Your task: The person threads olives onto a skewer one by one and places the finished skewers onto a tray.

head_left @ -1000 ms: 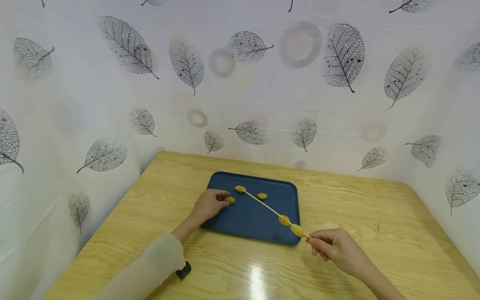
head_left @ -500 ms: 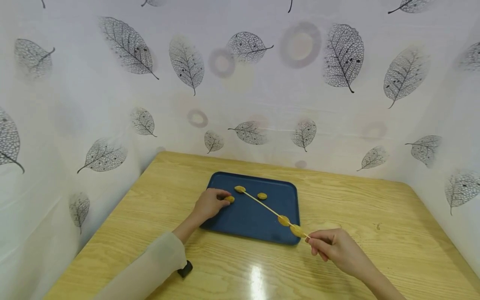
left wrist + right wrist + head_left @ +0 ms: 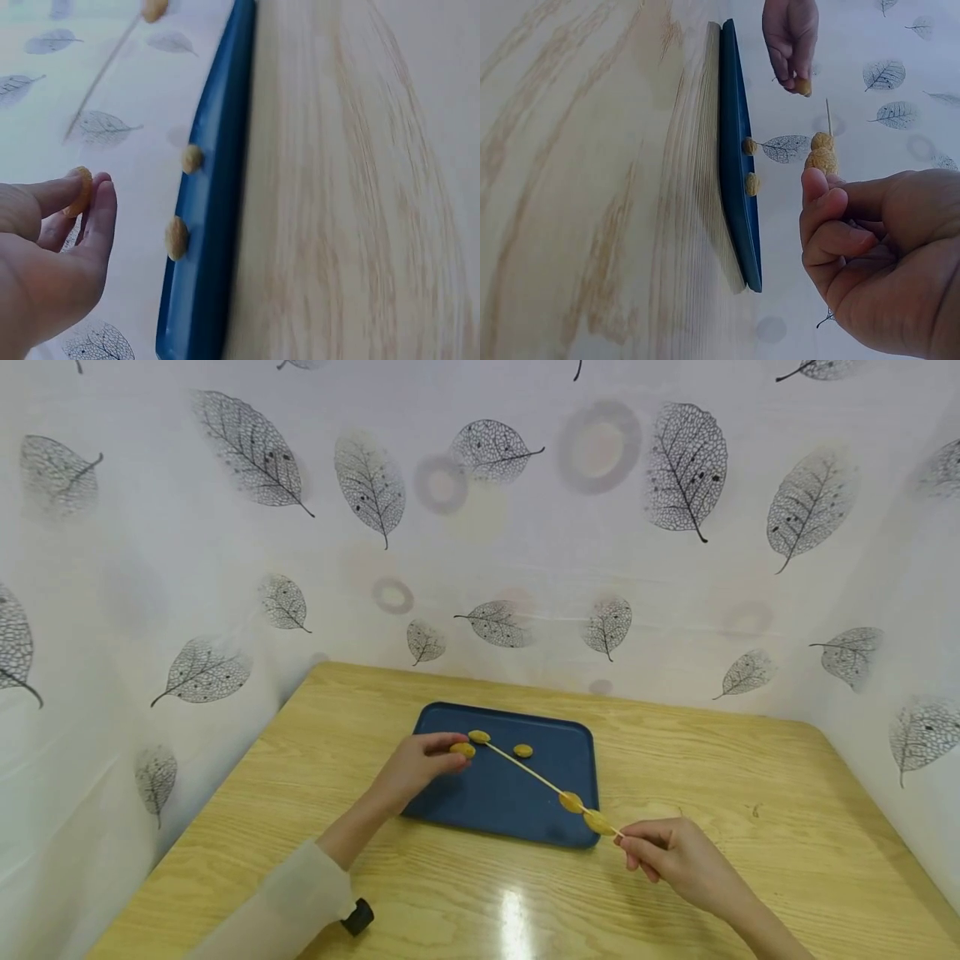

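Observation:
In the head view my left hand [image 3: 420, 767] pinches a yellow oval dried fruit [image 3: 462, 750] between thumb and fingers, above the left part of the tray. A thin wooden skewer [image 3: 522, 767] is pinched near its end by my right hand [image 3: 678, 860], at the tray's near right corner. Two similar dried fruits [image 3: 584, 812] are threaded on the skewer close to the right fingers. Its bare tip points up and left, apart from the held fruit in the right wrist view. Two more dried fruits, one left [image 3: 479, 737] and one right [image 3: 522, 751], lie on the tray.
The dark blue rectangular tray [image 3: 495, 817] has a low raised rim and sits on the wood-grain table [image 3: 720, 768]. A white curtain [image 3: 525, 543] printed with leaves surrounds the table. A black band [image 3: 358, 917] shows at the left sleeve's cuff.
My left hand has taken hold of the fruit, lifted it off the tray and brought it slightly up and right. The right hand and skewer have hardly moved.

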